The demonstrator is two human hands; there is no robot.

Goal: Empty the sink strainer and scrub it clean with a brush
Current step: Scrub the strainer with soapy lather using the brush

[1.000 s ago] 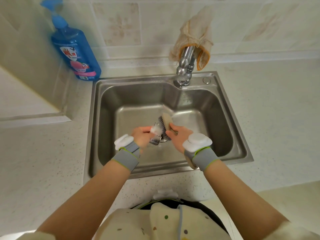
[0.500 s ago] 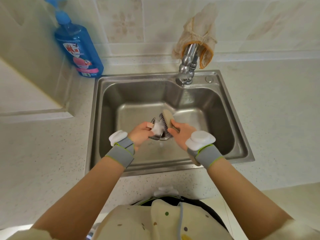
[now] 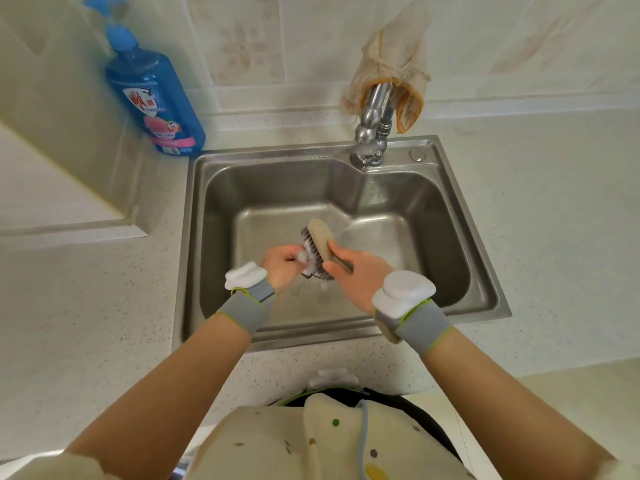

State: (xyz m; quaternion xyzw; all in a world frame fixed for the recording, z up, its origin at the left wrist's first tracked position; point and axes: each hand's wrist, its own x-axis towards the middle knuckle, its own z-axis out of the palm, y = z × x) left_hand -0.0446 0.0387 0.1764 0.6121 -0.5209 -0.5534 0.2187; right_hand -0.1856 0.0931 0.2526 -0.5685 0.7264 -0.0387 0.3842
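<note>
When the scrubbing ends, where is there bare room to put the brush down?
Bare counter lies right of the sink, and more left of it, below the soap bottle. The basin floor under the faucet is open. Mid-basin is crowded: left hand on the strainer, right hand gripping the brush.

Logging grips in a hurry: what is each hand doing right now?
Left hand: closed on the soapy sink strainer, mostly hidden.
Right hand: closed on the scrub brush, bristles against the strainer.

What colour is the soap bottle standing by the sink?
Blue, with a pink and white label: the soap bottle shows best in the head view, left of the sink.
</note>
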